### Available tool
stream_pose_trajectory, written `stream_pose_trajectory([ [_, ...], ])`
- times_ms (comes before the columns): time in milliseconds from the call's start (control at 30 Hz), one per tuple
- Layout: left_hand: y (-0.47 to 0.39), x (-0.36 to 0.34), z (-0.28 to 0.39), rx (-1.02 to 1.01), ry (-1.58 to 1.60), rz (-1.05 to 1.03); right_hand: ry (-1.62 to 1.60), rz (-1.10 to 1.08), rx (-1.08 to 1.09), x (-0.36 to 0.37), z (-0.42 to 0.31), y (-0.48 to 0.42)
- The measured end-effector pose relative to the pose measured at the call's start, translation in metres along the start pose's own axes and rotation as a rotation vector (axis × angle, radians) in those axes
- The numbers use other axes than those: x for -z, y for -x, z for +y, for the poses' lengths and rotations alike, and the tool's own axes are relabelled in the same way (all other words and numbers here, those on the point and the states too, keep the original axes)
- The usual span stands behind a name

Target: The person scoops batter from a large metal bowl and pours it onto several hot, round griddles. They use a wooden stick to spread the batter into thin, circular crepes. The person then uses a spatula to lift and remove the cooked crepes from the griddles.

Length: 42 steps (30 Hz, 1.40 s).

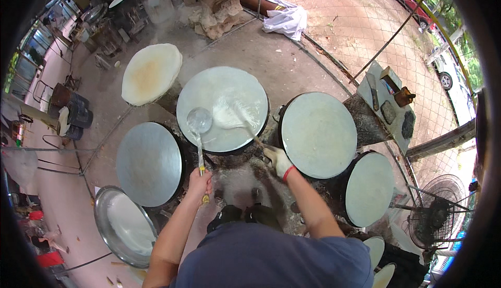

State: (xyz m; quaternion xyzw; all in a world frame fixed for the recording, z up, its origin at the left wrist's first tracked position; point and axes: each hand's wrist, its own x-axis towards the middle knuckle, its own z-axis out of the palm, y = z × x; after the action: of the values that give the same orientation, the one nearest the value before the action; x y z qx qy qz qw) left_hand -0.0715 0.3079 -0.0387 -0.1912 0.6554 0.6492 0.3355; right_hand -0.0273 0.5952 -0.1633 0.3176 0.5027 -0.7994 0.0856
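Note:
My left hand grips the long handle of a metal ladle. The ladle's round bowl is over the left part of a round griddle in front of me. White batter lies in a thick streaked patch on that griddle. In a white glove, my right hand is closed around the handle of a spreading tool; its far end is blurred at the batter's right side. A pale thin layer appears to coat the griddle around the patch.
Other round griddles stand at the left, right and far right. A stack of thin flatbreads sits behind. A steel basin of white batter is at lower left. A side table holds tools; a fan stands near it.

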Motion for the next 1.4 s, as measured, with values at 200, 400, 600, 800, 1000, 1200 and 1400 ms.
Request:
stream_pose_trajectory([
  [200,-0.031,-0.052,-0.028,-0.088,-0.239,0.158,-0.2,0.094,-0.064,-0.076,0.099,0.009],
  [400,0.03,0.02,0.035,0.036,0.49,-0.47,-0.162,0.089,0.022,-0.068,0.005,0.041],
  [600,0.069,0.011,0.03,-0.007,0.602,-0.39,0.264,0.083,0.22,-0.058,0.02,0.0],
  [800,0.095,0.034,0.019,0.009,0.725,-0.341,0.144,0.105,0.029,-0.036,0.024,-0.021],
  [1000,0.145,0.078,0.026,-0.307,0.603,-0.05,-0.035,0.081,0.066,-0.068,0.008,-0.017],
  [1200,0.059,0.14,-0.013,-0.362,0.141,0.288,0.128,-0.067,-0.001,-0.157,0.049,0.014],
  [1400,-0.038,0.217,-0.072,-0.553,-0.693,0.538,0.637,0.035,0.648,-0.255,0.136,0.034],
])
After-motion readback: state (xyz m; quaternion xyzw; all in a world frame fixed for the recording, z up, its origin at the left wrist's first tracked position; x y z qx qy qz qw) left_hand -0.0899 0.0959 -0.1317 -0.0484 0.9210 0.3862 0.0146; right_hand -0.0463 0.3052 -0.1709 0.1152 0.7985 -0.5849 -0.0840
